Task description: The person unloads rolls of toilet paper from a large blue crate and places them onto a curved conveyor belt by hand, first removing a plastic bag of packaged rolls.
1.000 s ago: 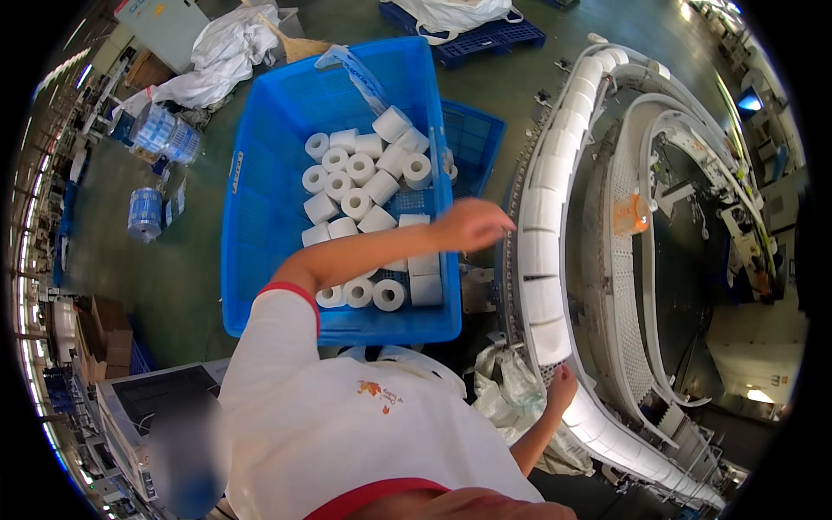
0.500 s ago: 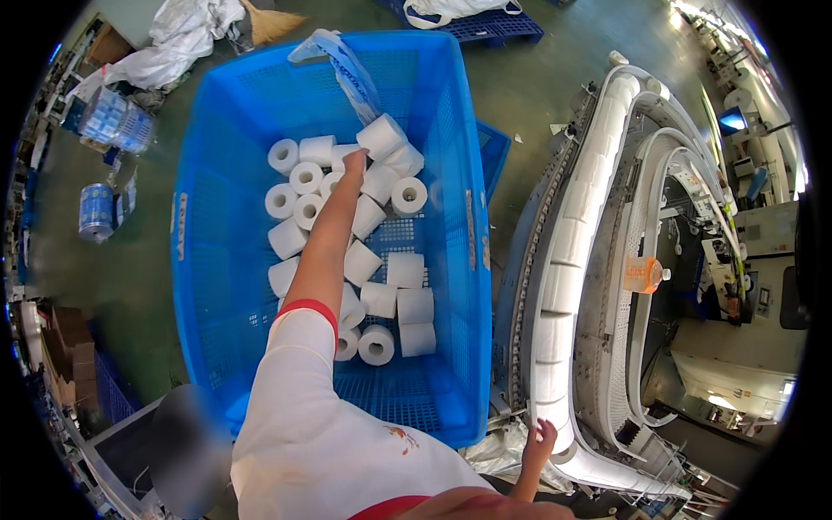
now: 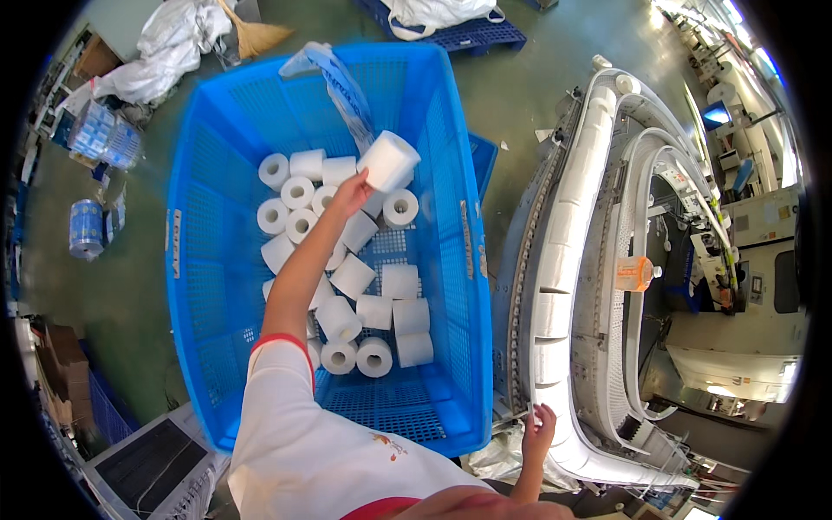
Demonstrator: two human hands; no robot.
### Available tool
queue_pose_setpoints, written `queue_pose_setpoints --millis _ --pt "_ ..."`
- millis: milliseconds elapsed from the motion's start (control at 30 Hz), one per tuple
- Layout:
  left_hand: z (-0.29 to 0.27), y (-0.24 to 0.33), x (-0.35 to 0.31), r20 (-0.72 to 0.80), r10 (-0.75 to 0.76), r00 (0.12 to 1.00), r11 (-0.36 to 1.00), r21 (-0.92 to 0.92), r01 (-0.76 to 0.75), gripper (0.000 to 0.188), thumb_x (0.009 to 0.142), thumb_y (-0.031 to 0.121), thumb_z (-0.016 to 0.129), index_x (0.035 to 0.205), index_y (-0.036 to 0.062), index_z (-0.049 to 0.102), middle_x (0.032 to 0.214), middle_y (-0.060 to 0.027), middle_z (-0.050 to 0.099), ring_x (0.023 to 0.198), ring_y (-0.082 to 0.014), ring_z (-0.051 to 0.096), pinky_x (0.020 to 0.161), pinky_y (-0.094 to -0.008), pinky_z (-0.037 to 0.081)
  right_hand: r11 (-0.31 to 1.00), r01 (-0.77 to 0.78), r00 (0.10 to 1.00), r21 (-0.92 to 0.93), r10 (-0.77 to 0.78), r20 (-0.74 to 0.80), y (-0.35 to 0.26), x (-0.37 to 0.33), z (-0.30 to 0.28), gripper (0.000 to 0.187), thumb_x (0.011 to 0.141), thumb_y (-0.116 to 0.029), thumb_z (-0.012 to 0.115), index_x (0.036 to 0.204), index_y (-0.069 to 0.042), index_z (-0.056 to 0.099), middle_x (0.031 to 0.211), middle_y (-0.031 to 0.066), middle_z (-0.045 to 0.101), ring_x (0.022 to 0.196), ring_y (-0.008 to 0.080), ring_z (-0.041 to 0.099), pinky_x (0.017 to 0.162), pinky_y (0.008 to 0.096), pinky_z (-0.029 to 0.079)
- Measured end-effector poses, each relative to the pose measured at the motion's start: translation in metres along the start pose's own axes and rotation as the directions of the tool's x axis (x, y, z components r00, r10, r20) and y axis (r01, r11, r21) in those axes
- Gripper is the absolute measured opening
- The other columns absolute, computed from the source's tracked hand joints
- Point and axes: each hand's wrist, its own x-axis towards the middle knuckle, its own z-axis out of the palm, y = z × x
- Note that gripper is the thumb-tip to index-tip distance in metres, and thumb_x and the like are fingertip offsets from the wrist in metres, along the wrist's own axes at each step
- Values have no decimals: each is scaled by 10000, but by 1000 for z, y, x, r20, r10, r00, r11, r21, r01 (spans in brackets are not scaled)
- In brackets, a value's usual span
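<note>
Inside a large blue plastic crate (image 3: 186,312), my left hand (image 3: 354,192) is closed on a white toilet paper roll (image 3: 390,162), raised above the others. Several more toilet paper rolls (image 3: 400,282) lie loosely on the mesh floor, some on end with their cores showing. My left forearm covers part of the pile. A clear plastic bag with blue print (image 3: 340,87) hangs over the far wall of the crate. To the right, my right hand (image 3: 539,426) has its fingers curled at the side rail of a curved conveyor (image 3: 555,316), by a row of white rolls.
An orange-labelled bottle (image 3: 635,274) lies on the conveyor frame. Printed film rolls (image 3: 86,229) stand on the floor at the left. A broom (image 3: 258,36) and white sacks (image 3: 178,48) are at the far left; a blue pallet (image 3: 485,35) is at the back.
My left hand has lifted the toilet paper roll off the pile, toward me. My right hand stays at the conveyor rail. The whole view has shifted slightly.
</note>
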Motion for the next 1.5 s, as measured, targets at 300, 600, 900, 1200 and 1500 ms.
queue_pose_setpoints --millis 300,600,900,1200,1500 --pt "165 18 -183 370 -315 874 941 241 237 521 794 285 602 1200 25 406 1164 -94 503 1084 -220 491 913 -381 410 757 646 757 102 -618 -213 -136 13 -10 431 674 -22 641 1084 -36 509 1121 154 497 1038 322 469 876 376 380" --pt "324 -73 -289 361 -657 662 670 682 293 542 833 244 570 1268 12 346 1192 -55 483 1054 -148 495 885 -304 413 635 772 580 8 -700 -417 -125 -22 -55 533 650 -86 667 1136 -6 462 1043 149 520 986 332 473 836 414 370" --pt "349 -212 -277 264 -801 537 -91 833 -545 322 860 316 469 911 38 623 937 -96 609 788 -226 575 731 -338 456 395 97 979 913 126 -159 48 -50 -65 438 814 -28 508 1234 -13 383 953 53 549 830 106 505 783 252 386" --pt "338 -318 -174 339 -855 394 -393 75 -917 876 585 -1 638 1344 156 230 1421 -93 156 1319 -272 117 1036 -505 154 -194 -43 951 980 294 100 115 -55 -70 513 839 -232 466 1295 -52 315 1308 80 377 1207 227 342 995 410 235" --pt "353 -350 -169 252 -927 278 -317 -128 -940 961 494 246 795 1311 244 289 1307 22 359 1230 -169 310 997 -530 215 -122 -28 952 992 298 63 107 -31 -71 473 849 -238 459 1266 -49 340 1272 74 403 1175 211 376 984 372 261"
